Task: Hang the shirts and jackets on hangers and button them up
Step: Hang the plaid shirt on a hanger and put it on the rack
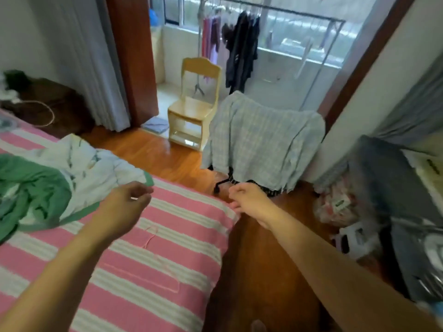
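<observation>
Head view: thin pink wire hanger (153, 262) lies flat on the pink-and-white striped bed (182, 236), long axis diagonal, just below the left hand (124, 200); right hand (247, 200) farther. Both hands loosely curled, holding nothing. Soft pale-blue plaid shirt (261, 140) drapes a chair beyond the bed.

No text, label or number is legible anywhere
</observation>
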A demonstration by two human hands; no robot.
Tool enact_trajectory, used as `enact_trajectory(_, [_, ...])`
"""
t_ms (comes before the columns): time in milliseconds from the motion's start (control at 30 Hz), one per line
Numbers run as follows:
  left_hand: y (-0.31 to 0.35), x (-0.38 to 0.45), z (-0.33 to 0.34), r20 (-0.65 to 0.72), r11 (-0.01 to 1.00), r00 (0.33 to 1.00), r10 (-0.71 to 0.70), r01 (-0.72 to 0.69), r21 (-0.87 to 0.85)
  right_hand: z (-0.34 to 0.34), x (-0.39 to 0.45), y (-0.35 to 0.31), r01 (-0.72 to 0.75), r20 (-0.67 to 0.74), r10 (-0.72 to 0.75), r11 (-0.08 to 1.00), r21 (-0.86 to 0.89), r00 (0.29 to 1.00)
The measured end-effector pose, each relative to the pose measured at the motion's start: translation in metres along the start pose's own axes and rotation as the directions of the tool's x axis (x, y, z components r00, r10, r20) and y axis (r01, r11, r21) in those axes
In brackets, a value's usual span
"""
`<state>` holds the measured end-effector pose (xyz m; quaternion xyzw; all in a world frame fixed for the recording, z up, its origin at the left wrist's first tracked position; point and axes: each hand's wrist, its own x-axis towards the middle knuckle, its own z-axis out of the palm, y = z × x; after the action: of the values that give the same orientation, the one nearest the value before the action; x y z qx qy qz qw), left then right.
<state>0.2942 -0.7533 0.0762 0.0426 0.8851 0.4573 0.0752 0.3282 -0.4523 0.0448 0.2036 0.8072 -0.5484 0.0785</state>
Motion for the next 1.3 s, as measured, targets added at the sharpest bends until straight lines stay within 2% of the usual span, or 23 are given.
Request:
enact_trajectory(100, [0.096,0.045,0.053,0.018,0.979,0.98,0.197,-0.195,-0.058,-0.09,0.009,-0.019,0.111,-0.037,-0.111,0.994,0.002,0.993])
enact_trajectory(200, [0.178,0.078,0.122,0.083,0.944,0.943,0.323,-0.315,-0.095,-0.193,0.026,-0.011,0.13,-0.115,-0.135,0.99,-0.049,0.984])
enact_trajectory(333, [0.256,0.111,0.209,0.148,0.931,0.922,0.358,-0.339,-0.137,-0.323,0.063,0.013,0.038,-0.262,-0.029,0.999,0.03,0.965])
enact_trajectory(433, [0.279,0.134,0.255,0.188,0.943,0.926,0.328,-0.309,-0.123,-0.385,0.104,0.024,0.036,-0.39,0.009,0.994,0.108,0.921])
enact_trajectory(500, [0.283,0.153,0.275,0.189,0.954,0.936,0.296,-0.281,-0.103,-0.405,0.133,0.032,0.037,-0.394,0.017,0.991,0.129,0.919])
enact_trajectory(667, [0.281,0.224,0.309,0.179,0.979,0.963,0.199,-0.189,-0.069,-0.424,0.211,0.057,0.03,-0.294,0.012,0.99,0.14,0.956])
enact_trajectory(800, [0.272,0.3,0.336,0.142,0.984,0.974,0.178,-0.173,-0.048,-0.456,0.275,0.066,-0.011,-0.306,0.042,0.995,0.102,0.951])
enact_trajectory(900, [0.276,0.349,0.37,0.184,0.989,0.972,0.144,-0.146,-0.004,-0.493,0.298,0.068,-0.059,-0.342,0.09,0.993,0.099,0.935])
enact_trajectory(1033, [0.308,0.416,0.42,0.28,0.981,0.949,0.144,-0.173,0.082,-0.544,0.326,0.077,-0.124,-0.401,0.156,0.987,0.105,0.903])
enact_trajectory(1167, [0.333,0.471,0.472,0.244,0.89,0.912,0.329,-0.386,0.242,-0.569,0.395,0.086,-0.145,-0.389,0.19,0.979,0.141,0.902])
enact_trajectory(1300, [0.312,0.493,0.521,0.322,0.863,0.919,0.228,-0.344,0.371,-0.586,0.489,0.086,-0.111,-0.331,0.121,0.993,0.05,0.936])
